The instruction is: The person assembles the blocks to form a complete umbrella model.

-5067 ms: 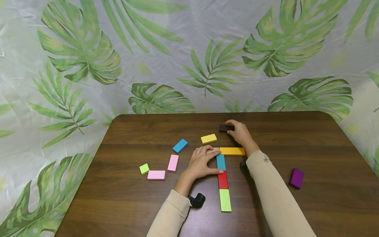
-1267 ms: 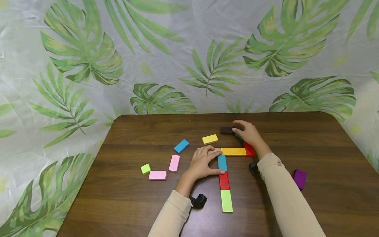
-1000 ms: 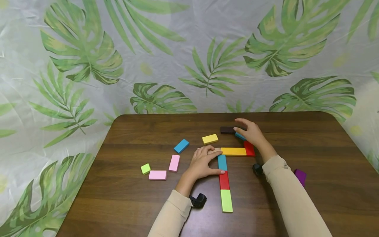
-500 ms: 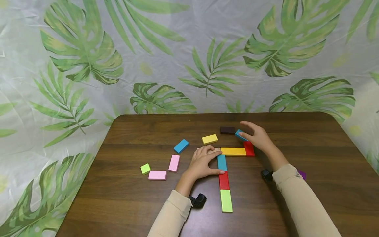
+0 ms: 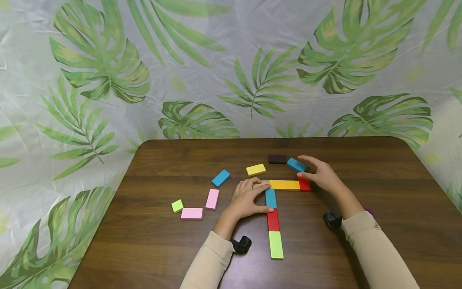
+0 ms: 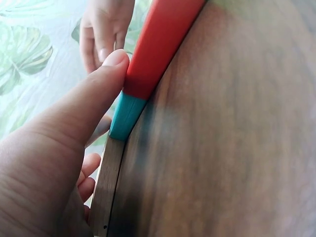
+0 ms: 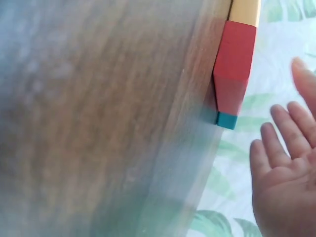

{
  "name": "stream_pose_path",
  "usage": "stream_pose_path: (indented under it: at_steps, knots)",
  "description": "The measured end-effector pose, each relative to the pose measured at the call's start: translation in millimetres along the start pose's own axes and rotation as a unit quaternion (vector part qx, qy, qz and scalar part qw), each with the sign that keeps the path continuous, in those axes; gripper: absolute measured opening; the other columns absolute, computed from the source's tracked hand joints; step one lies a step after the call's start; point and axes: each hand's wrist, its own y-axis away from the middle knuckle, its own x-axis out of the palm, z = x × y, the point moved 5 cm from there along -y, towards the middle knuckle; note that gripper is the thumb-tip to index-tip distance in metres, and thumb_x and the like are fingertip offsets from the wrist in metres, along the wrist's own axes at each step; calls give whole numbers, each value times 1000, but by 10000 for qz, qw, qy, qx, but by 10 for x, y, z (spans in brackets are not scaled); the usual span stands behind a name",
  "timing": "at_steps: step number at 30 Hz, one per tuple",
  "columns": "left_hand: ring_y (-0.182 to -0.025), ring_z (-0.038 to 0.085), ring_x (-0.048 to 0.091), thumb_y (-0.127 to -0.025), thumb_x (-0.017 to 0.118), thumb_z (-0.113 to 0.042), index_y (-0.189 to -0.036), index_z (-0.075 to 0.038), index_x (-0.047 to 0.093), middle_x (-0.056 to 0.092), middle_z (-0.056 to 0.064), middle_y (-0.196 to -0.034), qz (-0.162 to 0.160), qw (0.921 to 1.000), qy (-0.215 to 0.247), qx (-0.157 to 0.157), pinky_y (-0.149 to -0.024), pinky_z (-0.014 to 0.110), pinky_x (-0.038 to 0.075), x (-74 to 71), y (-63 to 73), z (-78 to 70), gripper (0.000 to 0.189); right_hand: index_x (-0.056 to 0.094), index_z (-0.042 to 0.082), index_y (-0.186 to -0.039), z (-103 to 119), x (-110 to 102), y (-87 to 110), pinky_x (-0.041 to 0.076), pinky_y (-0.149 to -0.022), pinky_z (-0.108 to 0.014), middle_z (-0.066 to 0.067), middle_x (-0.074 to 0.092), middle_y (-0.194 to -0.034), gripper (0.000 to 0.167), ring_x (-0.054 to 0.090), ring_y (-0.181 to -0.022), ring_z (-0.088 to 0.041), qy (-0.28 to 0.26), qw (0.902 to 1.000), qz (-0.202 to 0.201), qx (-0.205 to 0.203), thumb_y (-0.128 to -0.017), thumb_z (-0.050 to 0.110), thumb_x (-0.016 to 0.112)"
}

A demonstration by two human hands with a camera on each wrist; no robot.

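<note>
My left hand (image 5: 243, 200) rests over a row of flat blocks, its fingers on the beige wooden block (image 5: 265, 183) and its thumb touching near where the teal block (image 5: 270, 198) meets a red block (image 5: 273, 220). A lime block (image 5: 276, 245) continues that line toward me. Rightward from the wooden block run an orange-yellow block (image 5: 284, 185) and a second red block (image 5: 304, 184), set crosswise. My right hand (image 5: 323, 174) hovers there with fingers spread and nothing between them, close to a blue block (image 5: 296, 164). In the right wrist view, the palm (image 7: 291, 192) is apart from the blocks.
A dark brown block (image 5: 277, 159) lies at the back, with a yellow block (image 5: 256, 169) to its left. Farther left are another blue block (image 5: 221, 178), two pink blocks (image 5: 212, 199) and a small lime block (image 5: 177, 206). My right sleeve mostly hides a purple block (image 5: 369, 211).
My right hand has left the dark block at the back and moved rightward and nearer to me, uncovering the blue block and the right-hand red block. My left hand stays in place.
</note>
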Motion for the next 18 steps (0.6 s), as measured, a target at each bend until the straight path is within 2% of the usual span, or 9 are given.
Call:
stream_pose_path:
  at_steps: [9,18]
  knots:
    - [-119,17,28,-68,59,-67,-132,-36,44,35,-5,-129,24,10000,-20,-5,-102,38,16,-1,-3,0,72,45,7,-130,-85,12,73,23,-94,-60,-21,41,-132,57,30,-122,-43,237,9994,210,129,-82,27,66]
    - [-118,18,30,-72,57,-65,-130,-34,46,37,-3,-127,-126,9999,-34,29,-102,40,18,-15,7,-22,67,47,6,-129,-125,34,90,23,-96,-58,-21,42,-131,54,31,-122,-41,195,9994,291,77,-82,24,67]
